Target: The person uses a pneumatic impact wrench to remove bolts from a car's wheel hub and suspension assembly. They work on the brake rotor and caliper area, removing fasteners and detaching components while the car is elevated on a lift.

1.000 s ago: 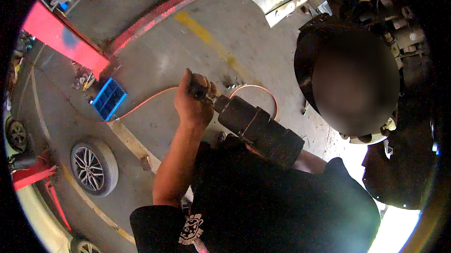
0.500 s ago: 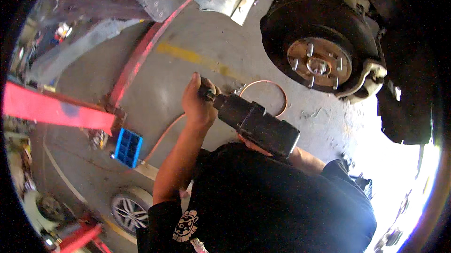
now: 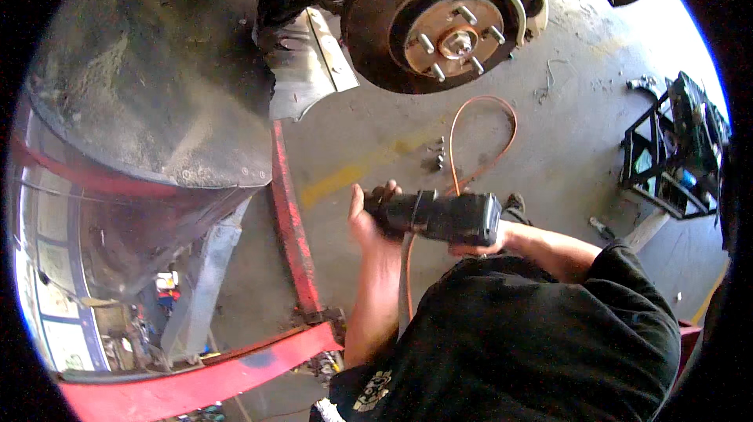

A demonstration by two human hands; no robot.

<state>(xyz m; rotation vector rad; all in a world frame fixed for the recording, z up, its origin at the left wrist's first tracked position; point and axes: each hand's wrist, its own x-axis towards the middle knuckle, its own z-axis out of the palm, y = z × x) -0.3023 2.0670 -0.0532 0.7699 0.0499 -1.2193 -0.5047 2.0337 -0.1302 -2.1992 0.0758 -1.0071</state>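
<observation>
A black impact wrench (image 3: 451,216) lies level across in front of my chest, its nose toward my left. My left hand (image 3: 372,216) is closed round the dark nose end, where socket and wrench cannot be told apart. Under the rear of the body, my right hand (image 3: 485,245) grips the wrench; most of its fingers and the handle are hidden. Ahead and above, a brake disc (image 3: 372,38) with a rusty hub (image 3: 423,52) and several bare studs hangs on the raised car, apart from the wrench. A pale caliper (image 3: 533,0) sits at the disc's right.
An orange hose (image 3: 514,128) loops on the floor beside several small metal pieces (image 3: 440,155), perhaps lug nuts. Red lift arms (image 3: 292,226) stand at left under the car's dirty body panel (image 3: 188,100). A black frame cart (image 3: 674,151) is at far right.
My view has swung left, so the disc and hose sit differently and the cart shows at right. The wrench has turned nearly level, and my left hand has closed further round its nose.
</observation>
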